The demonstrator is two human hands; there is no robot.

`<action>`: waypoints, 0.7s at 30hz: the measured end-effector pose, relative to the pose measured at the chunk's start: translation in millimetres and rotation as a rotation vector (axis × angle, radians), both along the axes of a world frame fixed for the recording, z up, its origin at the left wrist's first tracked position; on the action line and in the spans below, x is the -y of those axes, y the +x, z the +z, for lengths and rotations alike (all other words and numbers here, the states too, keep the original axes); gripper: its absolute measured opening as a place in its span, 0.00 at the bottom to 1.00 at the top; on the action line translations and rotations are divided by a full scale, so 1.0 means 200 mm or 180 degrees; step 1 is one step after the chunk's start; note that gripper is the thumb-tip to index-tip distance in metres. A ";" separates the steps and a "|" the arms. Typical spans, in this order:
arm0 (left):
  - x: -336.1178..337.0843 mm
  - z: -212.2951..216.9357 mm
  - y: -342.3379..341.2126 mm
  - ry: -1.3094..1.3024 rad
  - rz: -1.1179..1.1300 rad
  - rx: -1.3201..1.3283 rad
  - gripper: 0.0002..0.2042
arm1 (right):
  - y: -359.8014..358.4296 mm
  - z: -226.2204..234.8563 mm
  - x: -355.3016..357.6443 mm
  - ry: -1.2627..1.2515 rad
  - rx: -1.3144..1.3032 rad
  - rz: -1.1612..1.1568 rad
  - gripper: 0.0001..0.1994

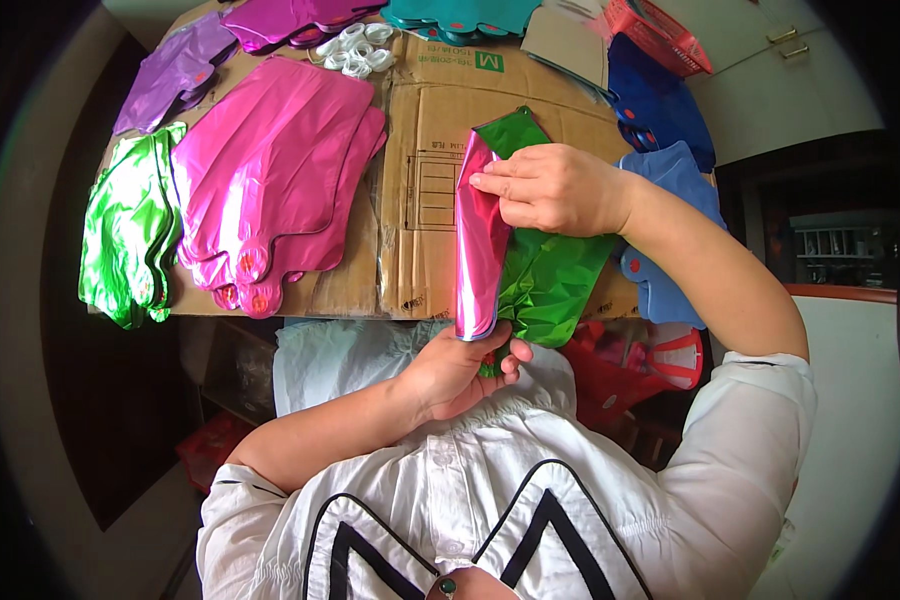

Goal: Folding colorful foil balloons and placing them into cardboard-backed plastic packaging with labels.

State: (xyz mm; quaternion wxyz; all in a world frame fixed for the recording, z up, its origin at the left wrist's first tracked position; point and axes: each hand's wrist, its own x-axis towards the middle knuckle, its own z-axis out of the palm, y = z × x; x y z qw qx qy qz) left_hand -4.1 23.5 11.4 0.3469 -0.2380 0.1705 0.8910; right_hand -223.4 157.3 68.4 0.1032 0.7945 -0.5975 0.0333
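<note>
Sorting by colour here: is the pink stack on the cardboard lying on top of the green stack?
No, the pink stack lies beside the green stack on the cardboard, overlapping it little if at all.

flattened brown cardboard box [440,130] covering the table, green square label [489,62] near its top edge

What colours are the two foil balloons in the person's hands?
One magenta foil balloon, one green foil balloon, held by left hand and right hand; head view.

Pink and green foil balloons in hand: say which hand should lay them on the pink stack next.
Probably left. The left hand grips the lower end of the pink foil balloon and green foil balloon, on the pink stack's side; the right hand only pinches their top.
</note>
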 end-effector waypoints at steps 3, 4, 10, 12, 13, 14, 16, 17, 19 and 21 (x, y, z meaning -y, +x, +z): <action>0.02 0.00 -0.01 -0.0046 -0.0167 -0.0022 0.05 | -0.01 -0.01 -0.01 -0.0072 0.0046 0.0038 0.04; 0.02 0.00 -0.01 -0.0053 -0.0219 -0.0029 0.06 | -0.02 -0.01 -0.01 -0.0085 0.0053 0.0048 0.04; 0.04 -0.01 -0.01 -0.0186 -0.0469 -0.0256 0.14 | -0.02 -0.04 -0.02 -0.0218 0.0036 0.0086 0.05; 0.14 0.00 -0.01 -0.0317 -0.1346 -0.0750 0.21 | -0.02 -0.05 -0.02 -0.0242 0.0052 0.0082 0.05; 0.21 0.02 0.00 -0.0389 -0.1766 -0.0988 0.25 | -0.02 -0.06 -0.02 -0.0261 0.0074 0.0108 0.05; 0.31 0.06 -0.05 -0.1095 -0.2671 -0.1707 0.33 | -0.02 -0.06 -0.02 -0.0278 0.0091 0.0117 0.05; 0.44 0.25 -0.15 -0.2380 -0.3314 -0.1948 0.36 | -0.02 -0.06 -0.03 -0.0279 0.0046 0.0096 0.05; 0.48 0.36 -0.20 -0.2937 -0.3164 -0.2236 0.32 | -0.02 -0.06 -0.04 -0.0294 0.0032 0.0073 0.05; 0.51 0.41 -0.27 -0.3982 -0.1705 -0.3073 0.13 | -0.02 -0.06 -0.05 -0.0272 -0.0097 -0.0001 0.05; 0.49 0.34 -0.44 -0.5496 -0.0321 -0.4918 0.05 | -0.02 -0.05 -0.04 -0.0350 -0.0090 0.0054 0.05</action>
